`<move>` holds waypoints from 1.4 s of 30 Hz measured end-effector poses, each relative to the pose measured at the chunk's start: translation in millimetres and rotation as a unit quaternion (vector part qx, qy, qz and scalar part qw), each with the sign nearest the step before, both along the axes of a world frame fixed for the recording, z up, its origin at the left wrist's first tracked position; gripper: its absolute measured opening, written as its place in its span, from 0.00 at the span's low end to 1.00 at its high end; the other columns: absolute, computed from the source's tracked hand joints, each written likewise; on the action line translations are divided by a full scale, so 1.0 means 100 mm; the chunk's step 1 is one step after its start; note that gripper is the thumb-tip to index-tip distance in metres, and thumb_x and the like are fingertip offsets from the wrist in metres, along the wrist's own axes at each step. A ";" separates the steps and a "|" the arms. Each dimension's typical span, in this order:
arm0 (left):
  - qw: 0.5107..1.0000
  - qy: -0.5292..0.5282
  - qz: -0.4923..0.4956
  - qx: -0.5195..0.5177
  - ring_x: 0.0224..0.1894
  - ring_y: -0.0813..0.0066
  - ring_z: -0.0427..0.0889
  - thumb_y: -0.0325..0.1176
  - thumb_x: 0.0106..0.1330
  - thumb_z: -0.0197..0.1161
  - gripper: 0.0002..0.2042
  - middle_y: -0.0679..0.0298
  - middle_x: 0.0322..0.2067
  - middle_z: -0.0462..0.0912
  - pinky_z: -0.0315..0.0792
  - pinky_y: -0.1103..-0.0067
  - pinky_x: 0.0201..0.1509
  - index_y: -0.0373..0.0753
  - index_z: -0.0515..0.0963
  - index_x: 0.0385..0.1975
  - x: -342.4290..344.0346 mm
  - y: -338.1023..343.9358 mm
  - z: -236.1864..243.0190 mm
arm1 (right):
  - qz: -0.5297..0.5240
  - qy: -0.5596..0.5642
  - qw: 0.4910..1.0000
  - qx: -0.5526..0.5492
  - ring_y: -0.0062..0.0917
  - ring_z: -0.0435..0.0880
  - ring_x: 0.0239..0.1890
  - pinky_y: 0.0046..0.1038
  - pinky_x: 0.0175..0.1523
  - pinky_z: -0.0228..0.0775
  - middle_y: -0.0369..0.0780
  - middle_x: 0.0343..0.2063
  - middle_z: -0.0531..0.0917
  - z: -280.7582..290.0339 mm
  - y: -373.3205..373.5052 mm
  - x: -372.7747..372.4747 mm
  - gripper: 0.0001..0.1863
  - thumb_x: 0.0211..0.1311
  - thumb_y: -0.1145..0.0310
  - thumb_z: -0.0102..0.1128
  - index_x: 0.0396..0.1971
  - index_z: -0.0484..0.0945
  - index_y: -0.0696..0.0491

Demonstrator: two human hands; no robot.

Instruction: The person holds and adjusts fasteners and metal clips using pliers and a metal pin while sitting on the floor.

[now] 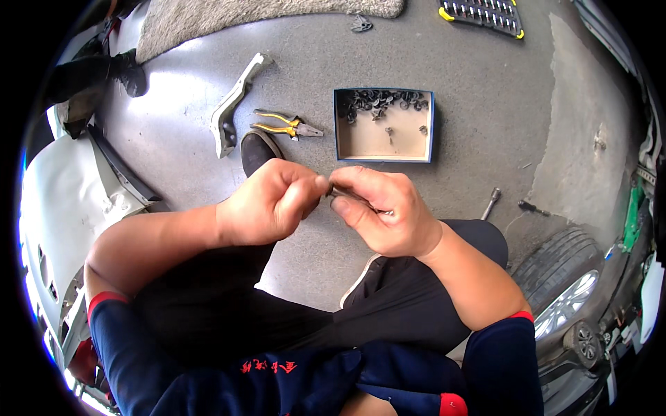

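Note:
My left hand (274,202) and my right hand (390,209) meet in front of me, both closed, over the concrete floor. Thumb and forefinger of each pinch a small dark piece (330,188) between them; its kind is too small to make out. Something thin and dark also runs along the inside of my right fingers, mostly hidden. Just beyond my hands lies a shallow blue-edged box (385,158). Black plastic clips (374,100) are heaped along its far side, with a few loose ones nearer. To its left rest yellow-handled pliers (291,127), jaws pointing right.
A pale bent metal bracket (232,107) lies left of the pliers. Farther off are a grey rug (270,21) and a socket set (482,15). Right of my knee lie a metal tool (491,204) and a wheel (562,284). A white car panel (69,187) stands left.

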State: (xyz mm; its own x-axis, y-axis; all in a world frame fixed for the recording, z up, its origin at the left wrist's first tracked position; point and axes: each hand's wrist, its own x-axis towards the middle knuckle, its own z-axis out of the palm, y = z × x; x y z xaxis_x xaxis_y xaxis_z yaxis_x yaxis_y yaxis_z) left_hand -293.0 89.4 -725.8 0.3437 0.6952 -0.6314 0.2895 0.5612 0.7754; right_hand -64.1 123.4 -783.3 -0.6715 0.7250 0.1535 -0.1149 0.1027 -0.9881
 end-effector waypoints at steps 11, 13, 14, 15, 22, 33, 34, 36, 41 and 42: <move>0.949 -0.025 0.160 -0.270 0.23 0.70 0.72 0.39 0.83 0.47 0.21 0.64 0.21 0.74 0.74 0.70 0.33 0.35 0.76 0.27 -0.05 0.08 -0.27 | -0.053 -0.152 0.974 0.158 0.39 0.87 0.30 0.34 0.37 0.79 0.48 0.30 0.86 -0.24 -0.11 -0.23 0.12 0.68 0.75 0.65 0.49 0.81 0.63; 0.982 0.043 0.088 -0.159 0.25 0.69 0.74 0.38 0.83 0.48 0.19 0.62 0.23 0.75 0.75 0.69 0.35 0.33 0.77 0.30 -0.11 0.16 -0.15 | -0.028 -0.083 0.988 -0.125 0.28 0.86 0.29 0.28 0.37 0.78 0.46 0.30 0.87 -0.21 -0.08 -0.19 0.12 0.74 0.73 0.63 0.50 0.81 0.64; 0.993 0.108 0.011 -0.046 0.26 0.69 0.76 0.37 0.82 0.49 0.17 0.60 0.25 0.76 0.75 0.68 0.36 0.32 0.77 0.33 -0.14 0.19 -0.12 | -0.014 -0.060 0.972 -0.226 0.19 0.83 0.29 0.23 0.37 0.76 0.41 0.29 0.86 -0.14 -0.07 -0.16 0.13 0.78 0.70 0.61 0.51 0.80 0.65; 0.993 0.109 0.011 -0.048 0.26 0.69 0.76 0.37 0.82 0.49 0.17 0.60 0.25 0.76 0.75 0.68 0.36 0.32 0.77 0.33 -0.18 0.19 -0.16 | -0.013 -0.059 0.972 -0.227 0.19 0.83 0.29 0.23 0.37 0.76 0.41 0.29 0.86 -0.08 -0.06 -0.15 0.13 0.78 0.70 0.61 0.51 0.80 0.65; 0.896 0.116 -0.201 0.378 0.39 0.49 0.84 0.35 0.68 0.64 0.10 0.52 0.36 0.81 0.78 0.61 0.45 0.35 0.79 0.38 -0.38 0.40 -0.18 | 0.019 -0.050 0.939 -0.339 0.12 0.78 0.25 0.19 0.31 0.71 0.34 0.25 0.83 0.04 0.00 -0.13 0.12 0.80 0.67 0.59 0.48 0.81 0.62; 0.793 0.051 -0.315 0.518 0.34 0.57 0.81 0.34 0.53 0.71 0.11 0.61 0.33 0.77 0.75 0.63 0.42 0.39 0.80 0.33 -0.34 0.39 -0.26 | 0.129 -0.001 0.879 -0.459 0.11 0.77 0.23 0.16 0.30 0.71 0.33 0.25 0.84 0.05 0.07 -0.01 0.12 0.80 0.62 0.59 0.45 0.78 0.57; 0.785 0.059 -0.313 0.531 0.33 0.57 0.79 0.34 0.53 0.70 0.09 0.61 0.32 0.77 0.74 0.63 0.40 0.40 0.79 0.31 -0.33 0.38 -0.24 | 0.161 -0.015 0.872 -0.461 0.12 0.79 0.24 0.16 0.30 0.72 0.34 0.25 0.83 0.04 0.10 0.00 0.13 0.81 0.62 0.58 0.50 0.76 0.57; 0.781 0.073 -0.323 0.529 0.33 0.57 0.79 0.34 0.53 0.70 0.09 0.61 0.32 0.77 0.74 0.63 0.40 0.40 0.79 0.31 -0.35 0.40 -0.21 | 0.192 -0.030 0.865 -0.463 0.13 0.80 0.25 0.16 0.30 0.72 0.34 0.26 0.83 0.02 0.13 0.00 0.14 0.82 0.62 0.57 0.54 0.74 0.57; 0.791 0.095 -0.314 0.516 0.34 0.55 0.79 0.37 0.54 0.69 0.10 0.60 0.32 0.77 0.74 0.61 0.41 0.40 0.79 0.30 -0.35 0.38 -0.22 | 0.180 0.003 0.837 -0.517 0.13 0.78 0.20 0.17 0.26 0.71 0.35 0.25 0.84 0.01 0.14 -0.03 0.11 0.81 0.62 0.58 0.44 0.77 0.55; 0.799 0.090 -0.302 0.512 0.35 0.55 0.80 0.38 0.54 0.69 0.10 0.60 0.33 0.77 0.74 0.60 0.41 0.40 0.78 0.29 -0.35 0.39 -0.22 | 0.179 0.003 0.838 -0.516 0.13 0.78 0.20 0.17 0.26 0.71 0.35 0.25 0.84 -0.01 0.13 -0.02 0.11 0.81 0.62 0.58 0.44 0.77 0.55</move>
State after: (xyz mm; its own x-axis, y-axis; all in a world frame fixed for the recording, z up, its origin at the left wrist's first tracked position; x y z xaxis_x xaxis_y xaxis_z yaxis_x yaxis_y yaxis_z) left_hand -327.9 128.1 -748.2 0.7800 0.6200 0.0851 0.4258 -0.6254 0.6540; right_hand -66.3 136.3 -783.9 -0.8753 0.2256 -0.4278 0.0397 -0.8480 -0.5285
